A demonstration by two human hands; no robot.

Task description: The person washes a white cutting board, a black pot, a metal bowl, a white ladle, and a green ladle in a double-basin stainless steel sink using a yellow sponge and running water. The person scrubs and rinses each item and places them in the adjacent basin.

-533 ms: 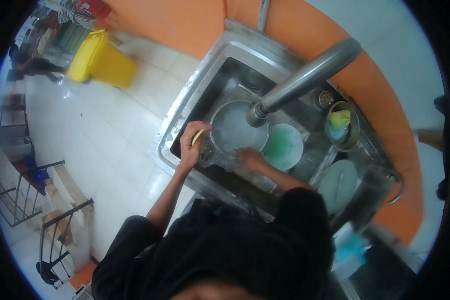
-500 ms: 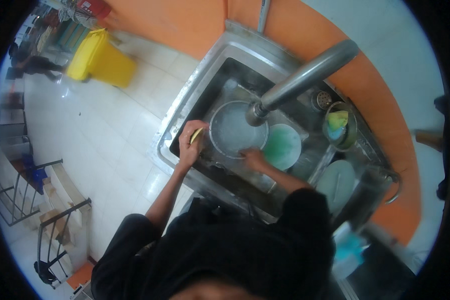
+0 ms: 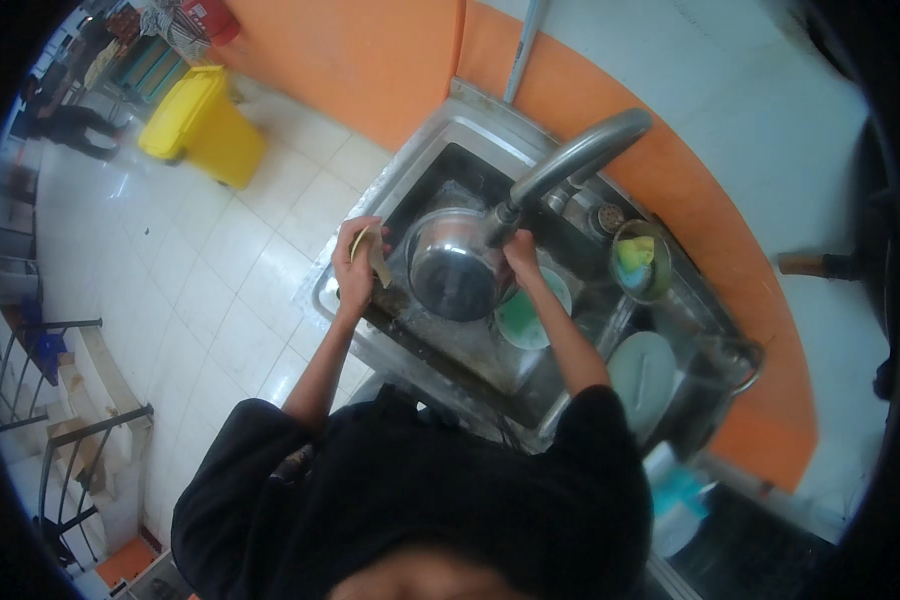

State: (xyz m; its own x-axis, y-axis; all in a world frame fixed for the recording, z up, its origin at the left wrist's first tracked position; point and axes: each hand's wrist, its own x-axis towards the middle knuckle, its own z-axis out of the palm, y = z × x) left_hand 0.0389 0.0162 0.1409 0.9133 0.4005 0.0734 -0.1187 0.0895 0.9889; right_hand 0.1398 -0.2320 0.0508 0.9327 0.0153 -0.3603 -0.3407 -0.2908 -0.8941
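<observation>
Inside the steel sink (image 3: 395,165), a round metal pot (image 3: 455,282) is tilted under the faucet (image 3: 580,150). Its dark round face is turned toward me; whether that is its inner or outer bottom I cannot tell. My right hand (image 3: 520,255) is closed on the pot's right edge, partly behind the faucet's spout. At the sink's left side, my left hand (image 3: 358,265) is closed around a thin, pale yellow sponge (image 3: 378,262), apart from the pot. A white and green bowl (image 3: 535,312) rests in the sink beside the pot, partly hidden by my right forearm.
To the right stands a clear bowl (image 3: 630,290) holding a yellow and blue sponge (image 3: 635,255). Nearer me is a pale oval lid-like piece (image 3: 642,375). A metal drain strainer (image 3: 607,218) sits near the faucet. A yellow wheeled bin (image 3: 210,130) and a person (image 3: 75,130) are far left.
The pot went from upright with cloudy water showing to tilted. My right hand moved from its near rim to its right side. My left hand still holds the sponge.
</observation>
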